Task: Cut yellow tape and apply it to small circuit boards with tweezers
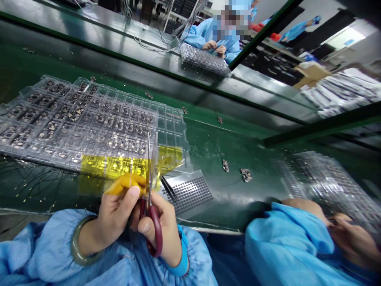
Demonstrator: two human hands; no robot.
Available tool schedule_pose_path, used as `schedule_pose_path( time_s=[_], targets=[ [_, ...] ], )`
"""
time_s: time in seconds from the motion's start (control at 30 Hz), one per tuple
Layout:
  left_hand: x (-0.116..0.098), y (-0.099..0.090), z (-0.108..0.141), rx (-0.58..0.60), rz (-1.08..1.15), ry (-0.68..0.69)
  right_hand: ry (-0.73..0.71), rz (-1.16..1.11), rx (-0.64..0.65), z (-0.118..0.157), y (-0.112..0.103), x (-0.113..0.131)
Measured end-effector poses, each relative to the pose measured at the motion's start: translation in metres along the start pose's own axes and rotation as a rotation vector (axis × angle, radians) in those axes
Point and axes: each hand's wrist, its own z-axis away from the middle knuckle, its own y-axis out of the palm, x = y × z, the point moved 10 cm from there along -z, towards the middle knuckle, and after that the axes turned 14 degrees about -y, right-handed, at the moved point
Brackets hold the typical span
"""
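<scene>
Sheer yellow film (98,165) spreads over the near edge of overlapping clear plastic trays (178,137) on a green table (205,143). The person's left hand (114,216) has a narrow grip, thumb against fingers, on a bunched, deeper-yellow part of it. The right hand (169,220) is closed around the dark red handles of scissors (157,232), whose metal blades point upward, slightly parted, beside the film. The film looks very light, thin and limp, likely to crease or cling to itself; a pinch at a margin, away from the blades, would suit it. The scissors look rigid and a little heavier, best held by their handle loops. The trays seem thin, and would probably flex unless supported along opposite rims. They are divided into rows of pockets, many holding small dark circuit boards that look fragile and are better taken by their edges. Thin dark wires trail from the trays' near side. Just right of the trays lie dark tweezers (170,190) and a pale sheet (195,192) bearing rows of small black rectangles. Another tray (324,174), blurred, stands near a co-worker's hands (351,238) at the right; what its pockets hold cannot be told.
</scene>
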Motion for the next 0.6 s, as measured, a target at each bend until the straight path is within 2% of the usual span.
schedule_pose_path(
  time_s=[0.27, 0.6],
  targets=[
    [0.0033, 0.0036, 0.0003, 0.036, -0.041, -0.015, -0.012, 0.002, -0.016, -0.0016, -0.0041, -0.0015],
    [0.0032, 0.0025, -0.0003, 0.016, -0.021, -0.029, 0.011, 0.017, -0.024, -0.0017, -0.0064, -0.0049]
  ],
)
